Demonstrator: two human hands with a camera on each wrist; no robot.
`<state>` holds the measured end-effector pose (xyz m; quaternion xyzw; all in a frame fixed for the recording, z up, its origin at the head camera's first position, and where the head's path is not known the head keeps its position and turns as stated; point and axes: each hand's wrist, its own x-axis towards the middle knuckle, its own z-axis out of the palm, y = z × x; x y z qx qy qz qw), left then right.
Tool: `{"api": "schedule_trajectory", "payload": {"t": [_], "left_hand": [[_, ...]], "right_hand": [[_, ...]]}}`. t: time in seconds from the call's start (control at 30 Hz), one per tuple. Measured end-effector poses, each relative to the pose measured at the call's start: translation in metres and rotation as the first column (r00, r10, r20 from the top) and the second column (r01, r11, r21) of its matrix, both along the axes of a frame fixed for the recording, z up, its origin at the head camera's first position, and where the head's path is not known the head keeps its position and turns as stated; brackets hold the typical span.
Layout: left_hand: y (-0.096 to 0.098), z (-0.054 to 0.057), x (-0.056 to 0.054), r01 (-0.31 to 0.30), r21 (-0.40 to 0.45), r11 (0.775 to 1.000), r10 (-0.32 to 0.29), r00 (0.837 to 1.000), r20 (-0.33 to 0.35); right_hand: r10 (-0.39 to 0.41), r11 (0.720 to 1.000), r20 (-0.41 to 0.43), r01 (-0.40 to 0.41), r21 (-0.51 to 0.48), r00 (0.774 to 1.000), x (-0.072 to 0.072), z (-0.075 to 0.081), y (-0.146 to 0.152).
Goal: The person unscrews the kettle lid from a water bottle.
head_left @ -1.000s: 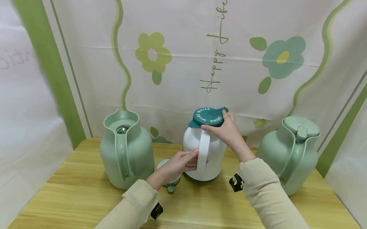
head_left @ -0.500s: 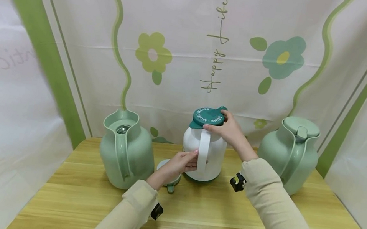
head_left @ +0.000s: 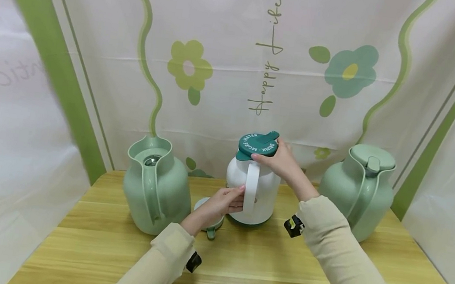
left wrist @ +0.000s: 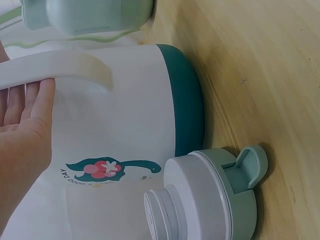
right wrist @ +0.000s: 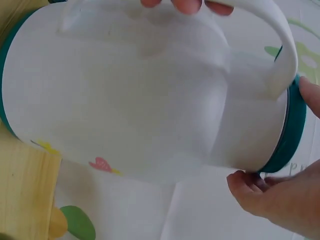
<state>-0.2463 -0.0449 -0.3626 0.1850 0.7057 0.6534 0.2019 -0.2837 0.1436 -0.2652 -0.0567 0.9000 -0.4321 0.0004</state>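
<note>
A white thermos jug [head_left: 267, 193] with a dark green base stands upright on the wooden table. My left hand [head_left: 216, 206] holds its white handle [head_left: 251, 187], fingers passing through the loop. On top, the dark green lid [head_left: 254, 144] with white lettering is pinched by my right hand [head_left: 282, 162]. In the right wrist view, thumb and fingertips press opposite sides of the lid's green rim [right wrist: 290, 135]. A leaf and berry print [left wrist: 107, 170] shows on the jug's side in the left wrist view.
Left of the jug stands a light green thermos jug [head_left: 160, 191] without a lid. Between them lies a loose screw stopper [left wrist: 210, 195] with a green top, partly hidden by my left hand in the head view. A lidded green jug [head_left: 354, 197] stands at the right.
The dark green lid has turned a little counterclockwise seen from above, its raised tab shifting left. My right fingers have shifted slightly with it; my left hand stays on the handle.
</note>
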Motion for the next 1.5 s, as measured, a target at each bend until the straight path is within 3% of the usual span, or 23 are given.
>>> {"api": "schedule_trajectory", "payload": {"t": [0.27,0.4,0.63,0.9,1.2,1.5], "left_hand": [[0.003,-0.001,-0.001,0.002,-0.01,1.0,-0.002,1.0,-0.002],[0.004,0.0,-0.001,-0.004,-0.016,1.0,0.004,1.0,-0.002],[0.002,0.001,0.0,0.0,-0.023,1.0,0.0,1.0,-0.014],[0.002,0.003,0.002,-0.012,-0.025,1.0,0.012,1.0,-0.011],[0.001,0.002,0.0,-0.008,-0.018,1.0,0.008,1.0,-0.019],[0.002,0.0,0.0,0.005,-0.007,1.0,-0.005,1.0,-0.019]], "right_hand": [[-0.141,0.988,-0.087,0.145,0.044,0.986,0.004,-0.003,-0.015],[-0.162,0.985,-0.106,0.168,0.045,0.981,0.006,-0.001,-0.016],[-0.079,0.997,-0.069,0.08,0.0,0.994,0.002,0.0,-0.007],[0.013,0.984,-0.003,-0.014,-0.18,1.0,-0.003,-0.002,0.007],[0.038,0.992,-0.069,-0.046,-0.119,0.997,-0.004,0.0,0.014],[0.109,0.988,0.005,-0.108,-0.115,0.994,-0.001,0.004,0.015]]}}
